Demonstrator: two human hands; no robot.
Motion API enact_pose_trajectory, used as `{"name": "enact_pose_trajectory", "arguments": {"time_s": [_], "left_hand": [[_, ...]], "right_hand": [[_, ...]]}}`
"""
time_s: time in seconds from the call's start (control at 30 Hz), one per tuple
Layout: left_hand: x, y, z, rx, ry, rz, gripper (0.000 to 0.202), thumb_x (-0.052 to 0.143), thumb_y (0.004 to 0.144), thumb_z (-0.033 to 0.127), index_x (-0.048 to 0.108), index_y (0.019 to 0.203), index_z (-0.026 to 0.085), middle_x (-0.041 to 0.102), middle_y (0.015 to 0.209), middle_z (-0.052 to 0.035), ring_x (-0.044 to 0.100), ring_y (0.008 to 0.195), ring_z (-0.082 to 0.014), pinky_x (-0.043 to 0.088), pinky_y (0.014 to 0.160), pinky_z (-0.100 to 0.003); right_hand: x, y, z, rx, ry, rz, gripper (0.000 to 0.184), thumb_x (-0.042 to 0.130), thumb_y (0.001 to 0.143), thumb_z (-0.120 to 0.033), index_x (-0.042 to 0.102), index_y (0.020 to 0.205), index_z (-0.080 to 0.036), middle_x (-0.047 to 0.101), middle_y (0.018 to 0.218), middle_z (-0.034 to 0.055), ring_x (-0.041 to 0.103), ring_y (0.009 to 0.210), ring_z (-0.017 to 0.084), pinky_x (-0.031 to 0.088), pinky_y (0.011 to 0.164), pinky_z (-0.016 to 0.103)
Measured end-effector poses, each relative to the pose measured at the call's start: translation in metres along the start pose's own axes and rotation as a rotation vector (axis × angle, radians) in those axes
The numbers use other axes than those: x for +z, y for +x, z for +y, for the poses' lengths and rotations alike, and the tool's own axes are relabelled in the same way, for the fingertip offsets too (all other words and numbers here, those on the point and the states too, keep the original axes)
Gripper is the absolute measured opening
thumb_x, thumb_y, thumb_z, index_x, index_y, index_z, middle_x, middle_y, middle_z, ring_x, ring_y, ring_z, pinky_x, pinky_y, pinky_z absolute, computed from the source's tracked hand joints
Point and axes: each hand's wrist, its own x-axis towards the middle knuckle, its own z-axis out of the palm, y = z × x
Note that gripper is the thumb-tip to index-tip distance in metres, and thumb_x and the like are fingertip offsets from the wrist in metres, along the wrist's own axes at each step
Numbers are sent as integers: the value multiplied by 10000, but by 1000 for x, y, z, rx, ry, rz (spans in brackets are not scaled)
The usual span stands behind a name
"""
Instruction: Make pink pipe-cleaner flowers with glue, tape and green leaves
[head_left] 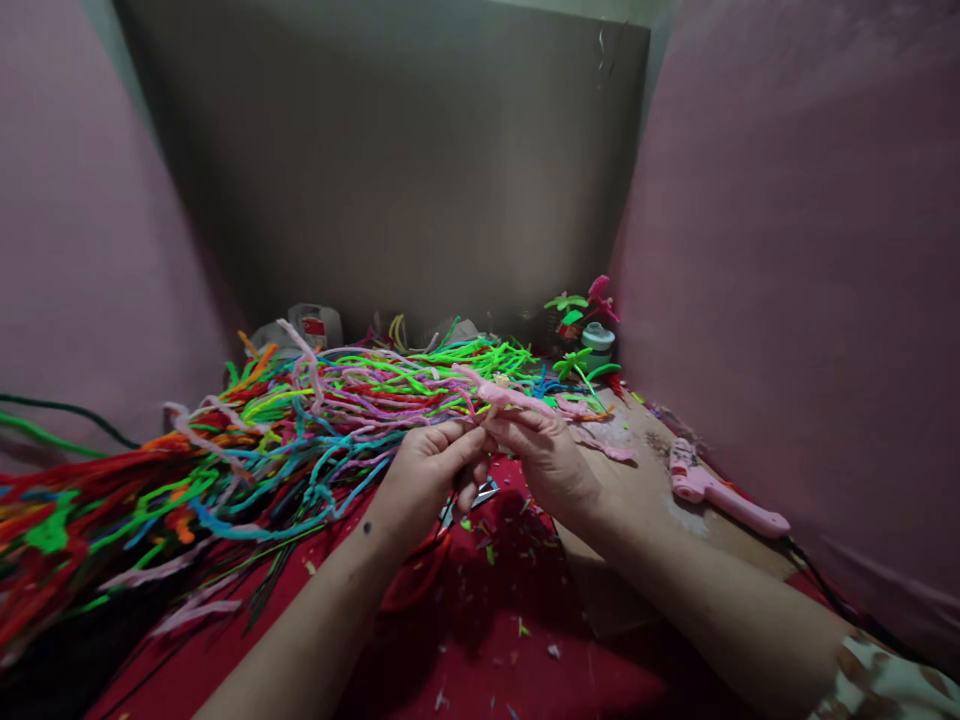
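Two bare hands meet at center frame, the left hand point(431, 470) and right hand point(553, 462) almost fingertip to fingertip. A fuzzy pink chenille piece point(514, 397) sits just above the fingertips, its long axis slanting from upper left to lower right, nearer the right hand, whose fingers grip its lower edge. The left thumb and fingers are pinched closed; what lies between them cannot be told. Plush, bendable chenille stems point(360, 405) in neon green, red and blue heap across the left. At right, a smooth pink plastic glue gun point(739, 505) rests on flat brown cardboard point(637, 510) over red cloth point(487, 630).
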Motion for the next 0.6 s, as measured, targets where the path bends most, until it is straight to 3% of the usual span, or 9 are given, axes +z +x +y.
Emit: {"name": "enact_pose_trajectory", "arguments": {"time_s": [0.13, 0.23, 0.33, 0.47, 0.6], "left_hand": [[4, 1, 0, 74, 192, 117, 332, 471, 837, 426, 530, 658, 153, 536, 468, 26, 495, 363, -96, 399, 386, -201], [6, 2, -7, 189, 336, 216, 279, 476, 840, 432, 563, 849, 168, 597, 594, 17, 536, 440, -112, 430, 452, -223], [7, 4, -20, 406, 651, 315, 277, 545, 821, 387, 554, 1006, 181, 644, 849, -34, 600, 658, -141, 464, 619, -252], [6, 5, -33, 573, 1015, 401, 178, 486, 872, 313, 553, 965, 177, 632, 875, -56, 600, 740, -155, 443, 690, -259], [4, 5, -35, 653, 1094, 419, 170, 411, 904, 244, 564, 889, 170, 631, 822, -63, 604, 747, -156, 436, 679, -246]], "right_hand": [[0, 2, 2, 18, 7, 35, 242, 659, 745, -290, 700, 972, -214, 620, 702, -9, 533, 643, 131, 451, 636, 277], [-1, 3, 3, 30, -4, 64, 219, 673, 725, -335, 714, 891, -197, 645, 711, 9, 544, 670, 150, 456, 656, 296], [-3, 1, 5, 34, -32, 108, 154, 679, 715, -333, 710, 763, -190, 648, 695, 14, 547, 667, 153, 454, 663, 299], [-2, -3, 8, 51, -122, 144, 160, 667, 726, -322, 689, 661, -178, 617, 634, 2, 527, 641, 149, 440, 671, 301], [3, -6, 8, 14, -140, 140, 135, 646, 759, -309, 703, 765, -187, 626, 736, -4, 528, 712, 149, 431, 741, 305]]}}
